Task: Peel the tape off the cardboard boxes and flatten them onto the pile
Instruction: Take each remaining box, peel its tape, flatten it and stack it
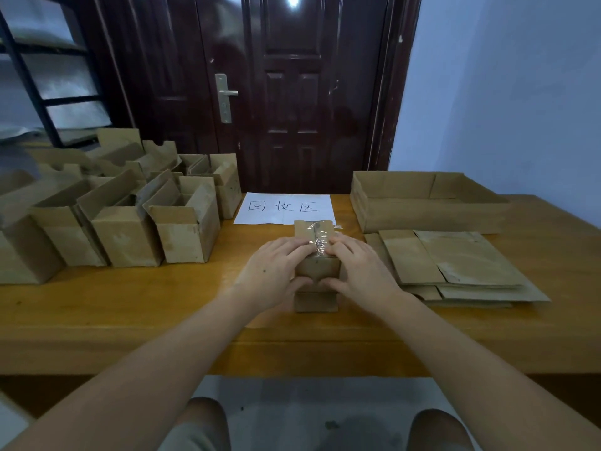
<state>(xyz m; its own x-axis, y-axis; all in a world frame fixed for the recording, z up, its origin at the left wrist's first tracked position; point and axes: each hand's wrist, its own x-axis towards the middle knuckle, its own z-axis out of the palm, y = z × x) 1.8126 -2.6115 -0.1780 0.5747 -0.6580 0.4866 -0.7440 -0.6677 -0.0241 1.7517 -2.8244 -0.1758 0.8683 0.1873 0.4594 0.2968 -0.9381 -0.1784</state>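
While I watch through the head camera, both hands work one small box at the counter's middle.
Box: a small cardboard box (317, 268) stands on the wooden counter (130, 307), just in front of a white paper sign (283, 208).
Tape: clear, crinkled tape (320, 242) runs along the box's top seam.
Left grip: my left hand (273, 271) curls round the box, fingertips on the tape, thumb on the front face.
Right grip: my right hand (361, 271) mirrors it, fingers curled on the tape.
Pile: flattened cardboard (461, 265) lies right of the box, near a shallow cardboard tray (426, 203).
Waiting boxes: opened boxes (130, 216) crowd the counter's left.
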